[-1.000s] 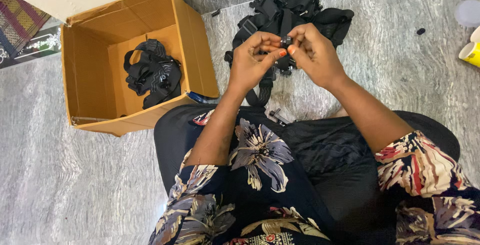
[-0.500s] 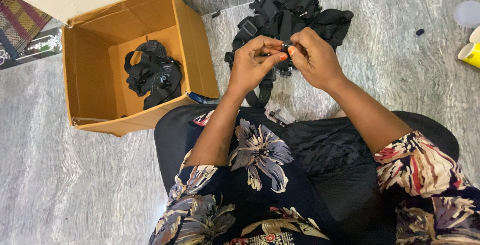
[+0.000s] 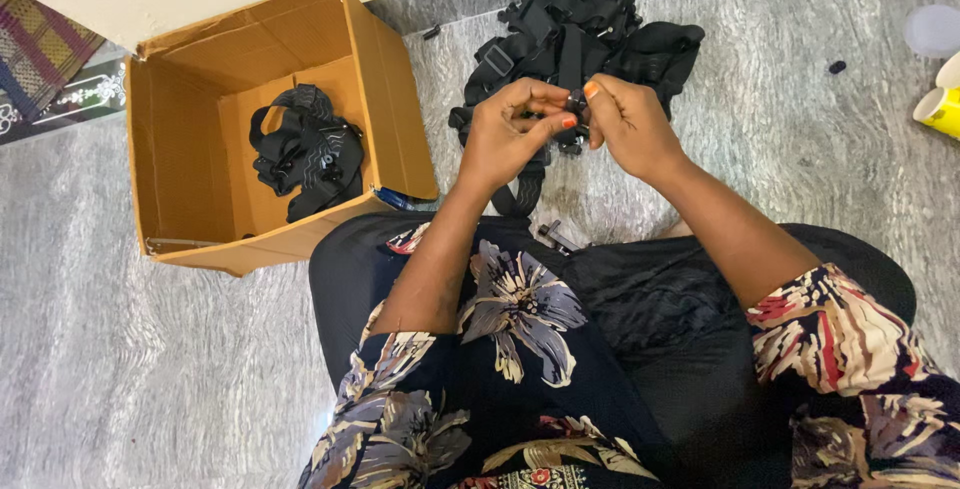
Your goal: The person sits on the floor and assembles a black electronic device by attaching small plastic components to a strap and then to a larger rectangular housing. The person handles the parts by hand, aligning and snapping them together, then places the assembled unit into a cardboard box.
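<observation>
Both hands met above the grey marble floor (image 3: pixel 150 369): my left hand (image 3: pixel 505 139) and right hand (image 3: pixel 628 124) pinched a small black plastic buckle (image 3: pixel 575 102), just over the heap of black webbing straps (image 3: pixel 590 24). Fingertip grip kept alignment true. Beside them, an open brown cardboard box (image 3: pixel 180 149) held more straps.

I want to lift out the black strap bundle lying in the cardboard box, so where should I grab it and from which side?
Probably from straight above, through the open top of the cardboard box. The black strap bundle lies loose on the box floor, and a strap loop arches up at its far end. Hook the fingers under that loop; the box walls block any approach from the sides.
</observation>
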